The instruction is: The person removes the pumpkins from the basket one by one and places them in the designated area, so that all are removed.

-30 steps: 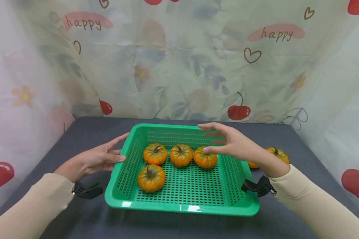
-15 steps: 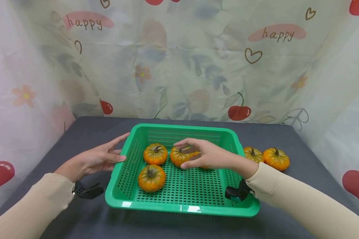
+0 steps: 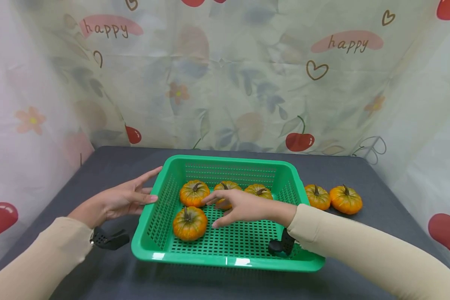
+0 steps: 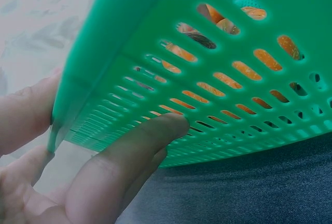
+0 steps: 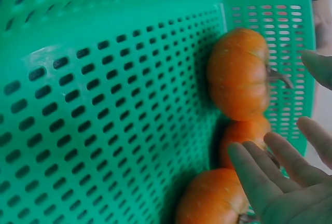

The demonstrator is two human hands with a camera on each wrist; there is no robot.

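A green plastic basket stands on the table with several small orange pumpkins in it. Three line its back side, and a front-left pumpkin sits nearer me. My left hand holds the basket's left side, thumb at the rim; in the left wrist view its fingers lie against the slotted outer wall. Over the basket, my right hand reaches left with spread fingers and nothing in it. It partly hides the middle back pumpkin. The right wrist view shows its fingers apart, close to the pumpkins.
Two more pumpkins stand side by side on the dark tablecloth, just right of the basket. A patterned curtain hangs behind the table and along both sides. Each wrist wears a black strap device.
My right hand has moved left and toward me, from over the right back pumpkin to near the front-left one. Both pumpkins outside the basket have come into full view. The left hand has stayed put.
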